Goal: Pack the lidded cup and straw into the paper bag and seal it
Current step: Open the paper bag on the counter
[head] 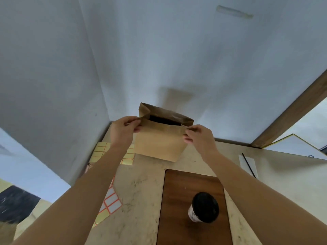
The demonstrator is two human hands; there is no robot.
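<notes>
**Paper bag held open at counter; cup and straw outside it**

The counter point(141, 188) is pale and marbled, set into a corner of white wall. A dark wooden board point(177, 200) lies on its near portion. The paper bag point(159, 144) stands upright at the far end of the counter, mouth open, interior dark. The left hand point(123, 129) pinches the bag's left top edge; the right hand point(198, 137) pinches the right top edge, fingers curled on the paper. The lidded cup point(203, 207), black lid uppermost, stands on the board, well apart from the bag. Sheets of yellow and orange-bordered labels point(110, 202) lie on the counter to the left, partly beneath the left forearm. The straw point(248, 167), thin and dark, lies to the right, apparently on a white wrapper or card.
</notes>
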